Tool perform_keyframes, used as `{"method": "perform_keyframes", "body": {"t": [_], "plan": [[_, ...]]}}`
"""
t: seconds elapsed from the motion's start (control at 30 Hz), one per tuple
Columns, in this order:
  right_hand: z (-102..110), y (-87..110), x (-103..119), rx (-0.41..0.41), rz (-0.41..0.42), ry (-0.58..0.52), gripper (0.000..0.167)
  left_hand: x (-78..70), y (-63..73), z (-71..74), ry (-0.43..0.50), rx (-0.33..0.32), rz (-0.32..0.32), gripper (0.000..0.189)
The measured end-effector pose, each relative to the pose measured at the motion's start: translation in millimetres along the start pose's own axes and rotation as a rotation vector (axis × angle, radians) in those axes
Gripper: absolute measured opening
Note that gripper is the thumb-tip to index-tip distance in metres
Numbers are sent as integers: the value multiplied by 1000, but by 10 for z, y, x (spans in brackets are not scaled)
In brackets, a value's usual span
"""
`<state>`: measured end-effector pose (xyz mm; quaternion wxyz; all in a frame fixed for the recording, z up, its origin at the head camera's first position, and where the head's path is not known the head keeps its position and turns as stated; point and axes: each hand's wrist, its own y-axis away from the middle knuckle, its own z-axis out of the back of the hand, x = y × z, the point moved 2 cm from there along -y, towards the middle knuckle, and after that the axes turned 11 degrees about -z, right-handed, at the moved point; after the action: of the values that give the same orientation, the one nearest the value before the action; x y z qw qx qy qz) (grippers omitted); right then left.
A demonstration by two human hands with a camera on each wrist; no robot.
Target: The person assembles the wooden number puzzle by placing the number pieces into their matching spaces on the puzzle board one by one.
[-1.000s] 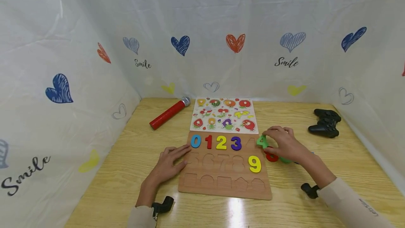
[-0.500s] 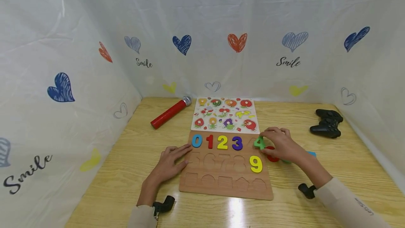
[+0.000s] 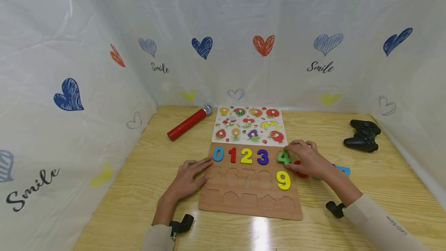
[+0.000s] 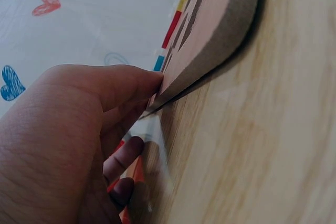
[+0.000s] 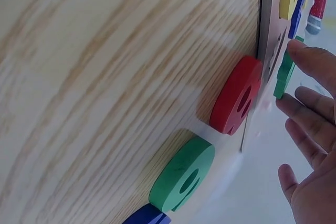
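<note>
The right hand (image 3: 308, 160) pinches a green number 4 (image 3: 283, 157) between thumb and fingers, close over the right end of the top row of a wooden number puzzle board (image 3: 251, 212). In the right wrist view the green 4 (image 5: 286, 72) stands on edge between the thumb and a fingertip. Blue 0 (image 3: 218, 154), red 1 (image 3: 232, 155), yellow 2 (image 3: 246, 156) and purple 3 (image 3: 263, 157) sit along that row; a yellow 9 (image 3: 283, 180) sits below the 4. The left hand (image 3: 189, 179) rests with extended fingers at the board's left edge, thumb touching it.
Loose red (image 5: 231, 98), green (image 5: 181, 174) and dark blue (image 5: 144, 216) pieces lie right of the board, partly under the right arm, with a light blue piece (image 3: 343, 170). A fruit puzzle (image 3: 224, 127), red microphone (image 3: 188, 124) and black game controller (image 3: 363, 136) lie farther back.
The right hand has carried the green 4 left from beside the board onto the end of its top row. The left hand has stayed at the board's left edge.
</note>
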<state>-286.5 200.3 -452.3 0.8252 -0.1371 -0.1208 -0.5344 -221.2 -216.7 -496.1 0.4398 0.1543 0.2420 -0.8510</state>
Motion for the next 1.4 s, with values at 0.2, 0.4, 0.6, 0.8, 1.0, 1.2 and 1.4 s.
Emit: {"method": "perform_keyframes", "body": {"t": [0.2, 0.4, 0.6, 0.8, 1.0, 1.2, 1.4], "plan": [[-19, -22, 15, 6, 17, -3, 49, -2, -2, -12, 5, -29, -17, 49], [-37, -53, 24, 15, 22, -2, 48, -11, -5, -12, 4, -41, -22, 49], [-71, -65, 8, 21, 19, 9, 48, -23, -13, -10, 11, -25, -9, 49], [-79, -86, 12, 37, 13, 3, 48, -28, -16, -5, 5, -38, -16, 49], [-57, -82, 19, 56, 0, 1, 47, -30, -21, -5, 7, -37, -16, 49], [-41, -49, -8, 66, -22, -28, 51, -34, -28, -9, 18, -9, 9, 50], [57, 32, -11, 30, -41, -12, 56, -4, -16, -1, 15, -4, 27, 49]]}}
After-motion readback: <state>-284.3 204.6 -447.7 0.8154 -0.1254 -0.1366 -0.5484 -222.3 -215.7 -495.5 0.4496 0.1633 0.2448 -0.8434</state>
